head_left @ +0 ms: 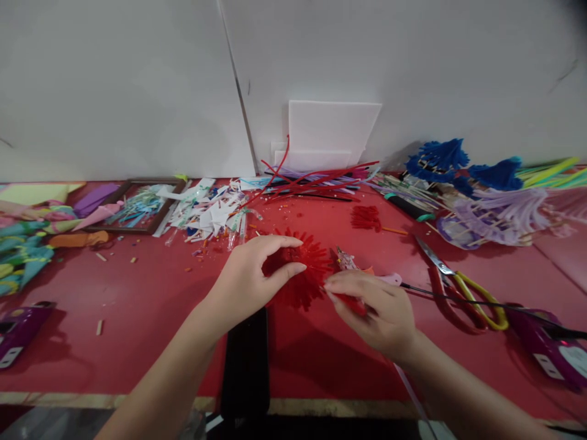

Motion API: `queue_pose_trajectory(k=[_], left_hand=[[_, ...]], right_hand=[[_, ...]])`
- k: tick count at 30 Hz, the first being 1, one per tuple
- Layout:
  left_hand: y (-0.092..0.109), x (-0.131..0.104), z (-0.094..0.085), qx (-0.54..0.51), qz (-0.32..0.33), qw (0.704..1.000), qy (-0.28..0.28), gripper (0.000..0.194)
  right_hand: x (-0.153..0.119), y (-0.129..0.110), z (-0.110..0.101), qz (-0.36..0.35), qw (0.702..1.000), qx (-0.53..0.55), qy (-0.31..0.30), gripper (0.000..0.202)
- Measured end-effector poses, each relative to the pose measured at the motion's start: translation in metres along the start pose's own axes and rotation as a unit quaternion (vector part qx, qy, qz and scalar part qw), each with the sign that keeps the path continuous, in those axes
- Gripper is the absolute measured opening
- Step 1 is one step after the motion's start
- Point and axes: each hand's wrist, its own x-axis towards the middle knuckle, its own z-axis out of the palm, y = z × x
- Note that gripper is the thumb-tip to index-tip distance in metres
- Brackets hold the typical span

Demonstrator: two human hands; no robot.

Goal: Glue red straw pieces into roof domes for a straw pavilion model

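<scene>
A round red flower of looped pipe-cleaner petals (314,260) lies on the red table in front of me. My left hand (254,272) curves around its left side, thumb and forefinger apart with a gap between the tips; the other fingers are mostly hidden. On the flower's right, my right hand (373,305) has its fingertips pinched at the petal edge. A red pipe-cleaner piece (353,302) shows under its fingers, partly hidden. Just behind that hand lies a glue gun (346,258) with a pale, patterned front, its cord running right.
Scissors (452,281) and a purple device (550,348) lie right. A black phone-like slab (246,363) overlaps the front edge. Behind are a small red tuft on a stick (365,217), red pipe cleaners (316,180), white scraps (213,211) and blue flowers (443,159).
</scene>
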Motion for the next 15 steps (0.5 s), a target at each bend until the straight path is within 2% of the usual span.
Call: queue_pose_trajectory(k=[7,15], left_hand=[[-0.0001,0.0004,0.0003,0.003,-0.002,1.0,0.0,0.029],[0.0014,0.001,-0.0017,-0.003,-0.01,1.0,-0.005,0.029]], right_hand=[[0.0013,0.0059,0.0115,-0.054,0.998,0.014,-0.001,0.017],[0.0004,0.0083,0.0111,0.012,1.0,0.001,-0.003,0.017]])
